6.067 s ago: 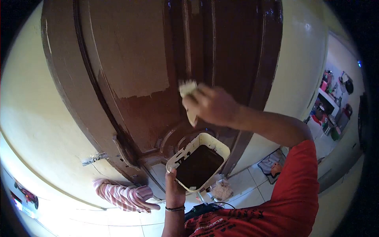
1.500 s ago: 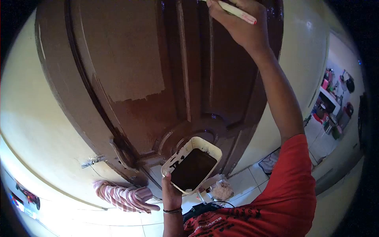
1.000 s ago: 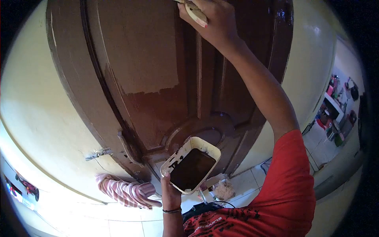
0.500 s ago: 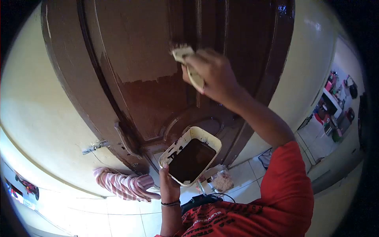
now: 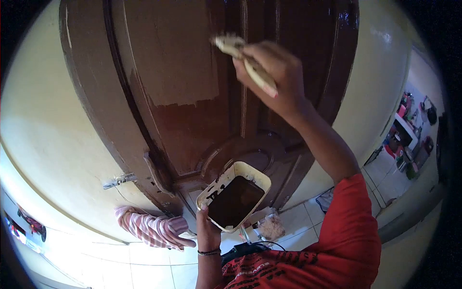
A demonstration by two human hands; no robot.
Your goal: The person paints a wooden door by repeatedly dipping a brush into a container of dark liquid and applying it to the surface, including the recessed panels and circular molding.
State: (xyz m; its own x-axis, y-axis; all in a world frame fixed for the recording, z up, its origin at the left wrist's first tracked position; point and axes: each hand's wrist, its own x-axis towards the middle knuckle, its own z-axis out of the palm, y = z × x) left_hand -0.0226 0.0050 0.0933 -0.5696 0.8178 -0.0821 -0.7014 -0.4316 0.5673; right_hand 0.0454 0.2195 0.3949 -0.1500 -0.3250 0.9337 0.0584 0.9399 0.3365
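Observation:
My right hand (image 5: 276,67) grips a pale-handled paintbrush (image 5: 260,77), its bristles up against the brown panelled door (image 5: 183,130). Fresh dark paint covers the door's right side and the lower part of the left panel; the upper left panel is a duller, lighter brown with a ragged edge between the two. Below, my left hand (image 5: 208,229) holds a cream rectangular tub (image 5: 263,182) by its near left corner, thumb over the rim. Dark brown paint (image 5: 236,202) lies inside it, with smears along the inner wall.
A door handle (image 5: 156,173) sticks out at the door's left. Pink striped cloth (image 5: 151,229) hangs low beside it. On the tiled floor behind the tub lies a plastic bag (image 5: 272,226). Kitchen items (image 5: 406,139) stand through an opening at the right.
My right hand with the paintbrush has moved up and to the right along the door. The tub sits slightly lower and further right in view.

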